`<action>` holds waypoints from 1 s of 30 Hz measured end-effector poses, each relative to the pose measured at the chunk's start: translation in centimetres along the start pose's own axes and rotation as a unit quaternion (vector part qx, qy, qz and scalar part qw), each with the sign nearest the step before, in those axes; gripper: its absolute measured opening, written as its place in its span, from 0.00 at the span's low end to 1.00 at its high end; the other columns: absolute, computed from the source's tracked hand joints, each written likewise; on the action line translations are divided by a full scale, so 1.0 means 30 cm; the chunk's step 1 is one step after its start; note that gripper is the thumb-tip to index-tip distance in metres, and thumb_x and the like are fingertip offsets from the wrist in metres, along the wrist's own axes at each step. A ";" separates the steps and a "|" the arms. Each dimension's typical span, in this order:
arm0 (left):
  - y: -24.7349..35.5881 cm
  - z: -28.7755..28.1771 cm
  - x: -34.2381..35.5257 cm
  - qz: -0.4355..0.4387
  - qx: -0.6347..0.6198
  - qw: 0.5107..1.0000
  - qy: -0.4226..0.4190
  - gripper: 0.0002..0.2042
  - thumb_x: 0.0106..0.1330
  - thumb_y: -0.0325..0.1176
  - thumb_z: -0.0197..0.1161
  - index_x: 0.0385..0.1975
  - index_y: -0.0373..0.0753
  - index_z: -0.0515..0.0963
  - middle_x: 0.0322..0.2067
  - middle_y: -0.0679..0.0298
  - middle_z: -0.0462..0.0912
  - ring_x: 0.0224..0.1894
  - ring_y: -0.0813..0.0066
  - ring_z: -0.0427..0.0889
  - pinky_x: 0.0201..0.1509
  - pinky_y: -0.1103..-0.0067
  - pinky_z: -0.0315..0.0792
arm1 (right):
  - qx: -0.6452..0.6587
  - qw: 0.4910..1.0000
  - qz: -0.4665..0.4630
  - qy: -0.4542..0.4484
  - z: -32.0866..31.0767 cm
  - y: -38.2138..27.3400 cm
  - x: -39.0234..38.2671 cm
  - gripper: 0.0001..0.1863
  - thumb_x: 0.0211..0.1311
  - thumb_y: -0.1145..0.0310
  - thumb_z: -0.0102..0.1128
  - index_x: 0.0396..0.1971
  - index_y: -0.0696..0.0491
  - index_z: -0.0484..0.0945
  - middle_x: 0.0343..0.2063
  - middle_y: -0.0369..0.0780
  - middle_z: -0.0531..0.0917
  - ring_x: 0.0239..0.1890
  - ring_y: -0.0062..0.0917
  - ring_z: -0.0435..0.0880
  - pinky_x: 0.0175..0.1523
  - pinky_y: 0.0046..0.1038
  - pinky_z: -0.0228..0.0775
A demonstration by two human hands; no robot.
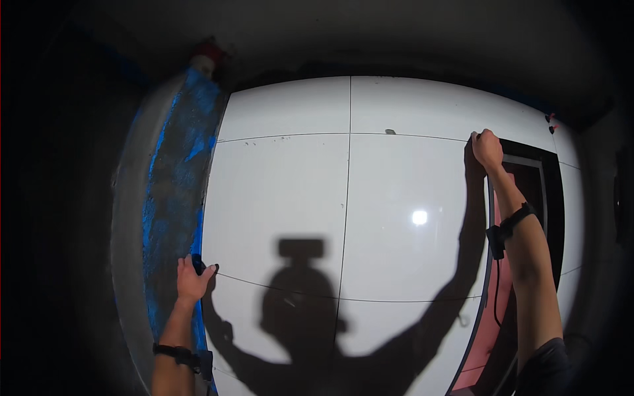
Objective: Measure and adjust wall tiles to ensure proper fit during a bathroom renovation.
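Note:
White tiles [280, 191] with thin dark joints cover the surface ahead. My left hand [193, 280] rests at their left edge beside a blue-coated strip [178, 165], fingers spread. My right hand [487, 148] is raised to the upper left corner of a dark-framed opening [550, 185], its fingers curled at the tile edge; whatever lies under the fingertips is hidden. Both forearms carry black straps with small devices. A large shadow of my head and arms falls across the tiles.
A grey concrete edge [129, 218] runs up the left. A red object [208, 53] sits high at the upper left. Small red-and-black clips [551, 122] are on the upper right tiles. A pink panel [482, 356] shows inside the opening.

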State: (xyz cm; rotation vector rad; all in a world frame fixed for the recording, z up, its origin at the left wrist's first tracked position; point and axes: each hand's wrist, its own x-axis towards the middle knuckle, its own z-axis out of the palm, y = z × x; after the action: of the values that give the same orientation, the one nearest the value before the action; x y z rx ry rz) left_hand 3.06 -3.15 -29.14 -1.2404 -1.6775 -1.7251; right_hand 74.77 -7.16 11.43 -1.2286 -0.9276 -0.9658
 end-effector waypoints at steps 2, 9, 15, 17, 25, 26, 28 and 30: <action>-0.022 0.049 0.029 -0.002 0.019 1.000 0.002 0.44 0.59 0.56 0.75 0.64 0.24 0.68 0.60 0.35 0.73 0.66 0.36 0.71 0.71 0.56 0.68 | 0.002 1.000 -0.007 0.011 0.006 -0.002 0.003 0.24 0.71 0.54 0.59 0.42 0.65 0.83 0.43 0.61 0.86 0.50 0.58 0.85 0.56 0.51 0.79; -0.029 0.103 0.042 -0.059 0.026 0.993 -0.103 0.51 0.55 0.60 0.77 0.69 0.23 0.67 0.68 0.39 0.67 0.72 0.41 0.65 0.75 0.54 0.61 | 0.028 0.999 0.004 0.023 -0.036 0.024 0.019 0.20 0.67 0.57 0.62 0.42 0.62 0.86 0.42 0.58 0.88 0.48 0.55 0.87 0.55 0.47 0.79; -0.033 0.098 0.043 -0.050 -0.011 0.994 -0.094 0.49 0.54 0.58 0.79 0.66 0.24 0.71 0.65 0.44 0.70 0.70 0.45 0.66 0.73 0.51 0.62 | 0.074 0.997 0.002 0.017 -0.028 0.036 0.025 0.18 0.65 0.59 0.65 0.41 0.60 0.88 0.38 0.54 0.89 0.44 0.47 0.90 0.52 0.43 0.80; -0.037 0.099 0.037 -0.034 -0.025 0.996 -0.075 0.42 0.54 0.55 0.79 0.60 0.27 0.77 0.64 0.42 0.73 0.69 0.44 0.70 0.71 0.56 0.68 | 0.101 0.995 0.013 0.009 -0.016 0.034 0.033 0.18 0.65 0.59 0.65 0.41 0.61 0.88 0.37 0.54 0.89 0.43 0.47 0.90 0.51 0.42 0.80; -0.068 0.115 0.048 -0.040 -0.017 0.996 -0.076 0.50 0.51 0.58 0.80 0.63 0.20 0.72 0.64 0.44 0.72 0.69 0.45 0.68 0.71 0.49 0.64 | 0.125 0.991 -0.047 -0.026 -0.006 0.057 0.064 0.16 0.63 0.62 0.65 0.36 0.63 0.87 0.34 0.55 0.89 0.41 0.46 0.90 0.50 0.41 0.80; -0.077 0.111 0.039 -0.046 -0.032 0.994 -0.089 0.50 0.51 0.58 0.80 0.64 0.20 0.72 0.64 0.43 0.72 0.69 0.44 0.68 0.71 0.49 0.63 | 0.125 0.990 -0.055 -0.026 -0.002 0.030 0.055 0.15 0.65 0.63 0.65 0.36 0.63 0.87 0.31 0.53 0.89 0.39 0.44 0.90 0.48 0.39 0.80; -0.073 0.140 0.042 -0.024 -0.021 0.998 -0.059 0.45 0.52 0.54 0.81 0.60 0.22 0.75 0.61 0.43 0.75 0.65 0.45 0.73 0.69 0.52 0.67 | 0.110 0.991 -0.078 0.024 0.024 0.093 0.079 0.15 0.66 0.64 0.65 0.35 0.63 0.86 0.29 0.52 0.88 0.35 0.41 0.90 0.44 0.39 0.79; -0.084 0.160 0.044 -0.007 -0.007 1.000 -0.029 0.40 0.52 0.51 0.81 0.57 0.24 0.78 0.57 0.43 0.78 0.62 0.45 0.78 0.66 0.55 0.72 | 0.097 0.988 -0.104 0.067 0.031 0.115 0.090 0.15 0.67 0.64 0.65 0.34 0.64 0.86 0.27 0.51 0.87 0.31 0.38 0.89 0.40 0.38 0.79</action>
State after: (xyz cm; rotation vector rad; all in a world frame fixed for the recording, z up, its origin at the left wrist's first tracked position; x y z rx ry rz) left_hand 1.78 2.19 -30.11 -1.3009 -1.7134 -1.7260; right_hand 78.85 -6.21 12.97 -0.9047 -1.0307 -1.0807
